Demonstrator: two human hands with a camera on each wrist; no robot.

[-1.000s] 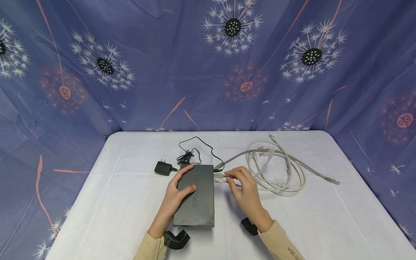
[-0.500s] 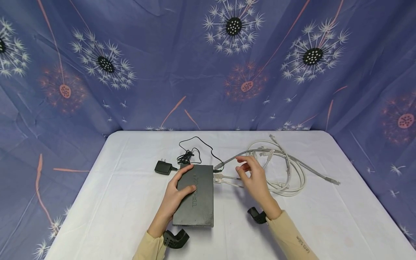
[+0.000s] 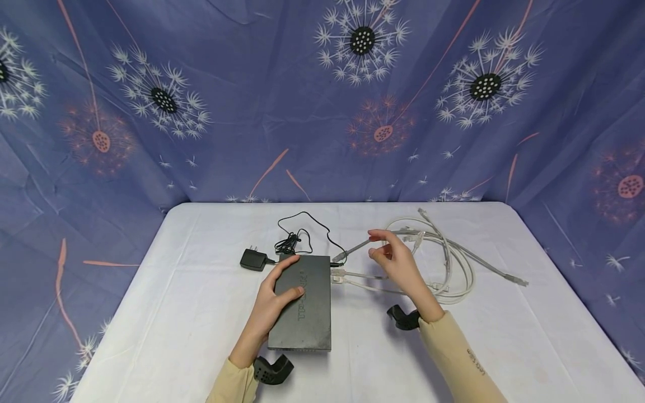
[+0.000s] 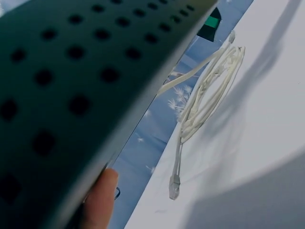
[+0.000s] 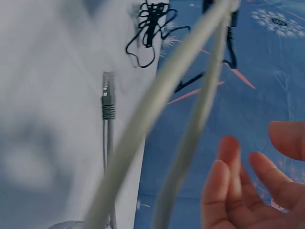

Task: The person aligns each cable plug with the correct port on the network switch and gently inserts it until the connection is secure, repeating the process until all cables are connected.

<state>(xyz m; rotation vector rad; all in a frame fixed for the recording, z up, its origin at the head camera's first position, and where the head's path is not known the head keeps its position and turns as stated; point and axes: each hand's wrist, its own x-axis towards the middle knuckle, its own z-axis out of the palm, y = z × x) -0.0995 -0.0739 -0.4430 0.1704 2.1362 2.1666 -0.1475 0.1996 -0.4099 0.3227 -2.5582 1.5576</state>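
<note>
A dark TP-LINK network switch [image 3: 314, 319] is gripped at its left side by my left hand [image 3: 268, 305], with the thumb lying across its top. The left wrist view shows the perforated face of the switch [image 4: 71, 76] raised over the table and one fingertip [image 4: 101, 198] at its edge. Two light network cable plugs [image 3: 338, 280] sit in its right side, below a black power plug [image 3: 336, 265]. Right of these, my right hand [image 3: 400, 266] hovers with bent, parted fingers and nothing between them. In the right wrist view, two cables [image 5: 183, 157] run past that hand [image 5: 248, 191].
Coiled light network cables [image 3: 471, 271] lie at the right. Across them stretches a grey network cable [image 3: 484, 265], its near plug [image 5: 108, 90] lying behind the inserted cables. A black power adapter [image 3: 253, 259] and its bundled cord [image 3: 287, 244] lie at the back left of the table.
My right hand has let go of the upper cable at its plug and moved right and slightly back. The left hand and the switch have stayed nearly still.
</note>
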